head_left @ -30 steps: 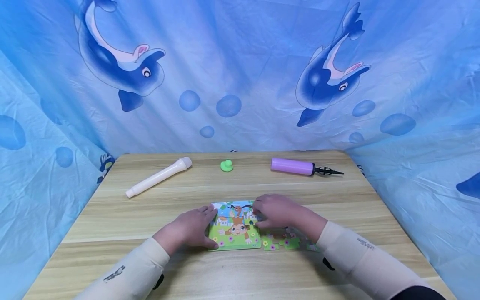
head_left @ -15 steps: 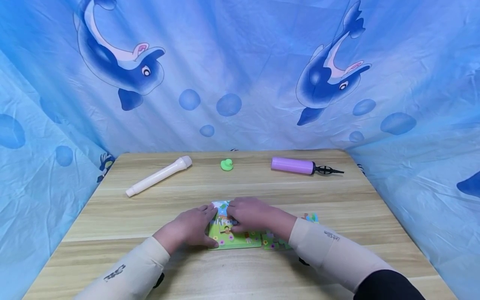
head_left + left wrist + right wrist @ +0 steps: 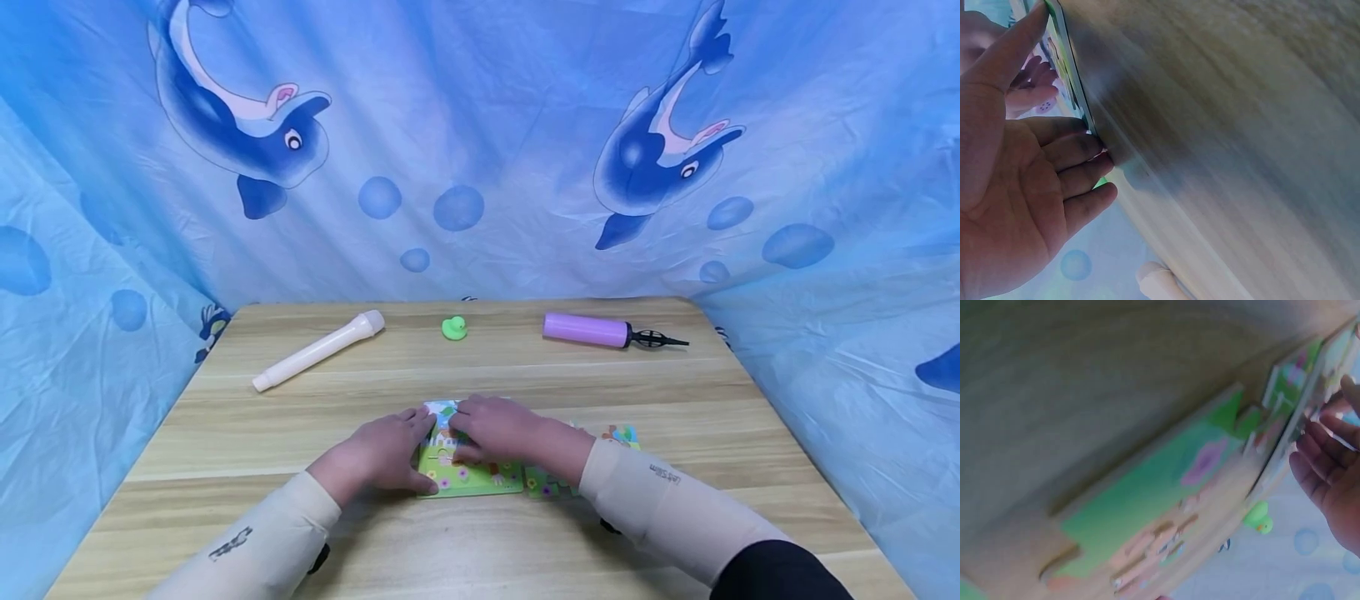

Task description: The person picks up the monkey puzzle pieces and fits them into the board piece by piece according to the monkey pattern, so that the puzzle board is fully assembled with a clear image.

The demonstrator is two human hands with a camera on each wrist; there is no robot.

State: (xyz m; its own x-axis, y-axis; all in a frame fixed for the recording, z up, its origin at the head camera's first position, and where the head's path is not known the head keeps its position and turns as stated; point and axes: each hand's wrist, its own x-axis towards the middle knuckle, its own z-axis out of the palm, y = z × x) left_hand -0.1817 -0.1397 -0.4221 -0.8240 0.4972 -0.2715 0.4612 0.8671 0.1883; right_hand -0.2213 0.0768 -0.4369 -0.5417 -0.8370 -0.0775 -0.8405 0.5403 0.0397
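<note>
A puzzle board (image 3: 472, 490) with a cartoon picture of green grass and flowers lies flat on the table. My left hand (image 3: 386, 452) rests along its left side, thumb at the near corner and fingers at the far one. In the left wrist view those fingers (image 3: 1069, 181) are nearly straight against the edge. My right hand (image 3: 498, 429) bends over the board's middle, thumb and fingertips pinching a puzzle piece (image 3: 442, 456) low over the picture; the hand covers most of it. Loose puzzle pieces (image 3: 551, 485) lie right of the board, partly under the right forearm.
At the back of the wooden table (image 3: 450, 550) are a white microphone-shaped stick (image 3: 318, 350), a small green duck (image 3: 453, 327) and a purple hand pump (image 3: 588, 330). A blue dolphin-print curtain (image 3: 480, 150) hangs behind. Another loose piece (image 3: 622, 435) lies beyond the right sleeve.
My right hand has moved left from the board's right edge to its middle-left with a puzzle piece, then dropped slightly lower over the picture. My left hand has stayed put.
</note>
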